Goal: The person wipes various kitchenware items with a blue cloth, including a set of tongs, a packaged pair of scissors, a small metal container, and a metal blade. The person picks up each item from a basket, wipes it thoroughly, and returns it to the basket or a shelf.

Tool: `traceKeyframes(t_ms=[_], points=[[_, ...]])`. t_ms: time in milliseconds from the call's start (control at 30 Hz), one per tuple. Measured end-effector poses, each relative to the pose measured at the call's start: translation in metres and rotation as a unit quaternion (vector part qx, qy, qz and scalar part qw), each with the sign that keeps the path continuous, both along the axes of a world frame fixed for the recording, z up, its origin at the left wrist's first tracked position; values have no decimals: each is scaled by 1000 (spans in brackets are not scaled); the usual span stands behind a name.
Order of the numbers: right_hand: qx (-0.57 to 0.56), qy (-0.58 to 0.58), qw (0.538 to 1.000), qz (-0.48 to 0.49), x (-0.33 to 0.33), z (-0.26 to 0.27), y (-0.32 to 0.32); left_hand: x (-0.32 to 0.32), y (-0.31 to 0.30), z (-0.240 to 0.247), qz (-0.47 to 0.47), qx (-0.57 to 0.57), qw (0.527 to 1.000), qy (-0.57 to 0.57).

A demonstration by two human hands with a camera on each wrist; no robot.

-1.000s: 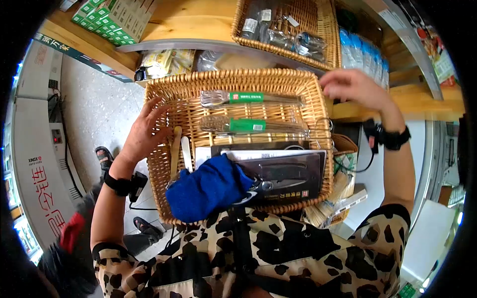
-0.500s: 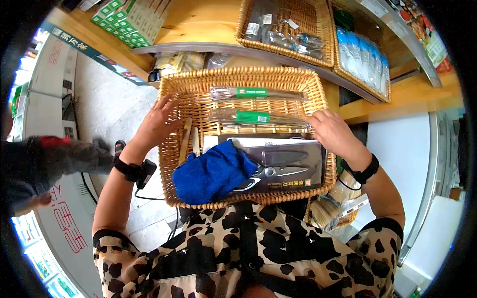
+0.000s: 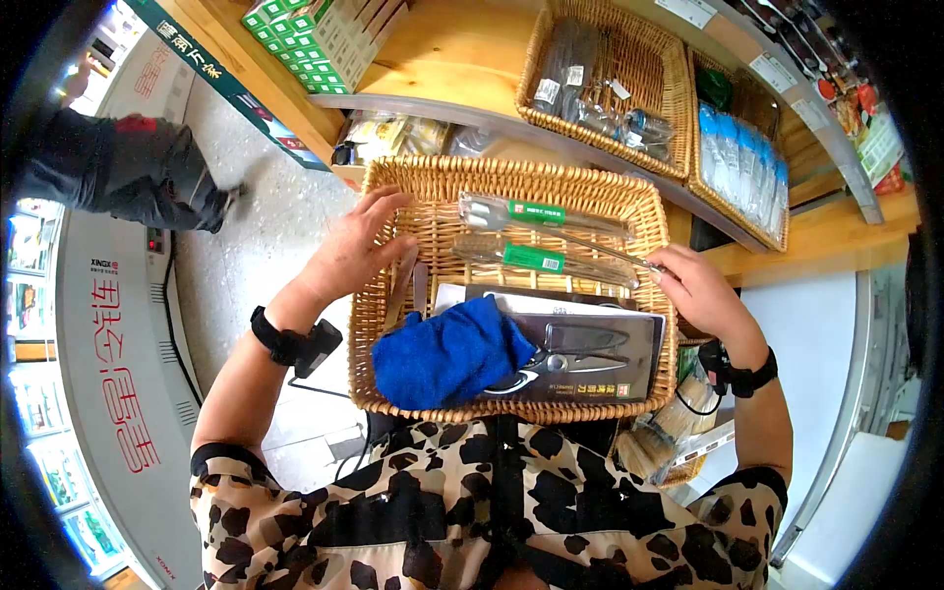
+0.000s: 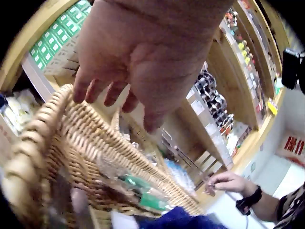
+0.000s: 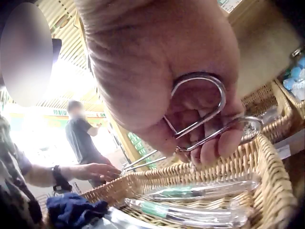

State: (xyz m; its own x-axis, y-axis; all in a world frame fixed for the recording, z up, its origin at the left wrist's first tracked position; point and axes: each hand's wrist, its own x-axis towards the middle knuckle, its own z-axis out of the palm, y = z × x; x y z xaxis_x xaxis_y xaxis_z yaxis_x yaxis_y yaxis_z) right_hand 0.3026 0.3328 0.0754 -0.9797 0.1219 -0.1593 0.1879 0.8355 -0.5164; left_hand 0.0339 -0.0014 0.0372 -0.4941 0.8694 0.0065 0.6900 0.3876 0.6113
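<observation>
In the head view a wicker basket [image 3: 511, 177] holds two clear packs with green labels [image 3: 536, 258], a blue cloth item [image 3: 452, 354] and boxed scissors [image 3: 610, 364]. My left hand [image 3: 359, 246] rests at the basket's left rim with its fingers extended. My right hand [image 3: 703, 290] pinches a thin metal utensil [image 3: 600, 243] above the packs at the right side. The right wrist view shows that hand [image 5: 190, 105] with its fingers curled round the looped metal handles [image 5: 224, 100]. In the left wrist view the left palm [image 4: 147, 62] hangs over the rim.
Behind the basket is a wooden shelf [image 3: 452, 49] with green-and-white boxes [image 3: 315, 49] and more wicker baskets [image 3: 678, 88]. Another person [image 3: 118, 167] is at the upper left, beside a white freezer [image 3: 118, 324]. Bundled sticks [image 3: 644, 447] lie below the basket's right corner.
My right hand came in from outside the rim and now holds the metal utensil over the basket. The left hand stays at the left rim. The other person has shifted toward the upper left.
</observation>
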Motion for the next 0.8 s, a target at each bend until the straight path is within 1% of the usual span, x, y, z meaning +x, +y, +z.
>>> traceKeyframes(t_ms=[33,67,100,133,167,200,233,267,333,400,467,567,633,667,733,800], points=[[-38,-9,999,-7,-4,8,-7,3,5,10,-13,1,999,-35],[-76,-17,997,-15,-8,14,-14,8,9,10,5,36,989,-141],[-96,-20,995,-12,-12,16,-19,13,13,11,21,71,967,-244],[-116,-46,992,-18,-18,24,-28,15,17,11,35,106,932,-344],[-132,-47,990,-13,-21,27,-34,15,22,18,20,88,913,-397],[-149,-47,988,-9,-23,27,-39,18,25,21,38,116,887,-446],[-138,-16,990,16,-24,22,-41,19,27,22,55,137,863,-483],[-131,-14,991,22,-25,15,-43,18,28,23,72,156,838,-519],[-119,0,992,44,-29,18,-50,18,28,26,107,205,805,-547],[-132,-14,990,39,-31,24,-57,11,24,23,114,225,775,-579],[-204,-51,977,42,-33,28,-55,9,22,28,121,243,766,-583],[-339,-13,941,10,-33,20,-47,7,19,36,146,260,754,-585],[-213,3,976,45,-33,23,-44,4,17,35,165,276,743,-587],[-149,9,987,63,-33,24,-43,3,17,35,164,278,746,-582],[-172,11,983,63,-32,23,-49,2,16,35,166,281,751,-574],[-133,36,986,95,-33,20,-51,0,15,33,162,282,749,-577]])
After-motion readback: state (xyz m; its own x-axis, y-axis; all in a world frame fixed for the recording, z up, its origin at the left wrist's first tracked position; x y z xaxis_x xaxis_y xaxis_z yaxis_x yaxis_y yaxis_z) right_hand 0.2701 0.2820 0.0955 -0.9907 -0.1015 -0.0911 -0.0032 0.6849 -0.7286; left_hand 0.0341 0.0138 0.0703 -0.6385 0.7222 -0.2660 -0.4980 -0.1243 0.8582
